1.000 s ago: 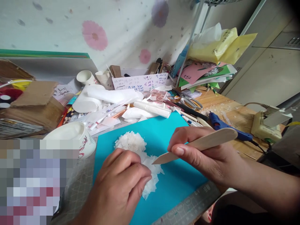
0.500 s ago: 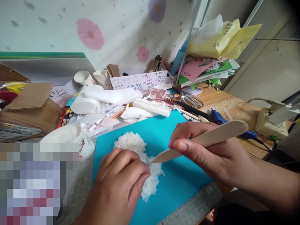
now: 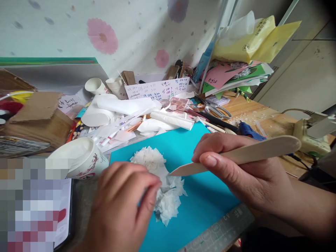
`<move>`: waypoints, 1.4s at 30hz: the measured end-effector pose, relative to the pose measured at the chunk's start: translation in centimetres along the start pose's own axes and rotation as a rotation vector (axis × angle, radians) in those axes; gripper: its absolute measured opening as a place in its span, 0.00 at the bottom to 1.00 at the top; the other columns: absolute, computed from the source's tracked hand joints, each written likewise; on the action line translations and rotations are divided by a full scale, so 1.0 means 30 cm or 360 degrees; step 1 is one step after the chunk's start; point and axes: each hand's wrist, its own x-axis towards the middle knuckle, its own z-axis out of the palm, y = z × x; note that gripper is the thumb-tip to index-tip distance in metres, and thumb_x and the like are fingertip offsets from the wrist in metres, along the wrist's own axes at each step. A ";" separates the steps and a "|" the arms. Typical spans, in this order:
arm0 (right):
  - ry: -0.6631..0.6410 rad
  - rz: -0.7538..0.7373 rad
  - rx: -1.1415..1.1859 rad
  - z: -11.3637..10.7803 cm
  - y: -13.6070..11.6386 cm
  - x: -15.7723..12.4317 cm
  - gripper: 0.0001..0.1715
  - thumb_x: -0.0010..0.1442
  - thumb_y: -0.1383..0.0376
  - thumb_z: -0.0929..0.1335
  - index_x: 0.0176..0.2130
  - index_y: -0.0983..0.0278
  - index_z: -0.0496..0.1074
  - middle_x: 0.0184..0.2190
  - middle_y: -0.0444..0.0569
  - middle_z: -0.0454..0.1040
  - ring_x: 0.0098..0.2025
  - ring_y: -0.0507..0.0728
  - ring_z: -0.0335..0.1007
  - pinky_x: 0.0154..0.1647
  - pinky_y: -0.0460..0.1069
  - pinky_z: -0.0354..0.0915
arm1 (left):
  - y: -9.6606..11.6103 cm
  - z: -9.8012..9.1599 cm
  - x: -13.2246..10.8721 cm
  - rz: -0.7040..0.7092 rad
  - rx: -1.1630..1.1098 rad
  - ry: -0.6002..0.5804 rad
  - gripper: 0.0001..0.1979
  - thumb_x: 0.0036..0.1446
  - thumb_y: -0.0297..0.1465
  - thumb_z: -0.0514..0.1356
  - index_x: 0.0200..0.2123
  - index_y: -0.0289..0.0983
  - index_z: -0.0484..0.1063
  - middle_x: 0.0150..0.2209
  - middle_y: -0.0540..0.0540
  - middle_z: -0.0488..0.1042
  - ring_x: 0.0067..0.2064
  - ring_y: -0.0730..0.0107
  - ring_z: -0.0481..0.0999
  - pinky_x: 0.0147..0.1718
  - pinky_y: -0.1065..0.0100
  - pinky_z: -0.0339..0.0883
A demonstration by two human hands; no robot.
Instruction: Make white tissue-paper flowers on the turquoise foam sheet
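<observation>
So, the stick (image 3: 262, 150) first: flat, pale, apparently wooden, pointed at one end and rounded at the other. It's gripped around its middle by the right hand (image 3: 244, 183), between thumb and fingers, held slanting over the blue sheet (image 3: 207, 196) with its point right at the edge of the white tufts (image 3: 168, 204). Whether they're actually touched can't be told. It should handle as light and fairly stiff, not slippery, and is probably best held low on the flat faces, kinda like a pen, so the point can be steered.

The tufts lie on the sheet in a ruffled clump, partly hidden by the left hand (image 3: 120, 203). They look like thin, crinkly paper: next to no weight, soft, easily crushed or torn. Probably best pinched gently at the base, with the frilly edges left alone. The left hand's fingers are curled, with thumb and index tips brought close together beside the clump; whether anything is pinched there can't be seen.

Further out, a grey mat (image 3: 217, 229) is seen under the sheet, a paper cup (image 3: 89, 161) is parked to the left, and a blue glue gun (image 3: 248, 130) is left on the table (image 3: 254, 112) past the right hand.
</observation>
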 end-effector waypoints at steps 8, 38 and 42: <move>-0.0186 0.0046 -0.0065 0.019 -0.010 0.012 0.10 0.63 0.66 0.66 0.29 0.64 0.70 0.23 0.43 0.71 0.23 0.48 0.65 0.21 0.42 0.61 | 0.021 0.037 -0.023 0.0079 -0.0105 -0.0283 0.07 0.62 0.28 0.54 0.31 0.41 0.69 0.32 0.50 0.67 0.37 0.62 0.64 0.37 0.59 0.54; -0.0661 -0.0405 -0.0550 0.086 0.011 0.041 0.14 0.65 0.70 0.62 0.28 0.69 0.69 0.22 0.42 0.64 0.23 0.49 0.54 0.26 0.46 0.52 | -0.037 0.008 0.001 0.0078 0.0065 -0.0292 0.09 0.52 0.23 0.55 0.36 0.40 0.67 0.40 0.47 0.68 0.42 0.58 0.67 0.38 0.56 0.59; -0.0674 -0.0387 -0.0575 0.102 0.019 0.049 0.13 0.65 0.70 0.62 0.28 0.67 0.67 0.21 0.41 0.62 0.22 0.49 0.53 0.24 0.47 0.50 | -0.045 0.002 0.005 0.0075 0.0035 -0.0248 0.07 0.53 0.24 0.55 0.34 0.40 0.68 0.39 0.48 0.68 0.41 0.59 0.67 0.38 0.57 0.58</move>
